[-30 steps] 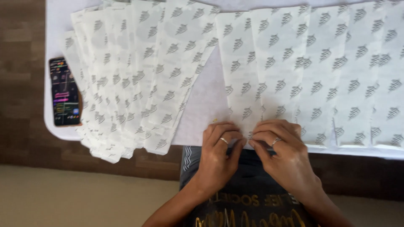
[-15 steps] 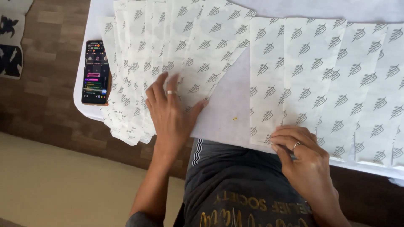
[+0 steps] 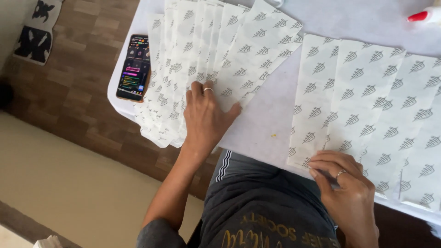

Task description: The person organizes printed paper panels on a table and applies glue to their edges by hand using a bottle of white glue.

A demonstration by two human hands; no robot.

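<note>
My left hand (image 3: 206, 117) lies flat, fingers spread, on a fanned stack of white paper sheets printed with grey leaf marks (image 3: 216, 55) at the left of the white table (image 3: 266, 115). My right hand (image 3: 344, 188) rests at the near table edge on a second row of the same printed sheets (image 3: 367, 101). Its fingers are curled around a thin dark object, pinching the lower corner of a sheet. Both hands wear a ring.
A phone (image 3: 134, 67) with a lit screen lies at the table's left edge beside the stack. A white object with a red tip (image 3: 425, 16) sits at the far right. Wooden floor (image 3: 69, 92) and a pale mat (image 3: 69, 188) lie to the left.
My left hand left the right-hand sheets, moved left and settled flat on the fanned stack. My right hand stayed at the sheets' near edge. The view shifted left.
</note>
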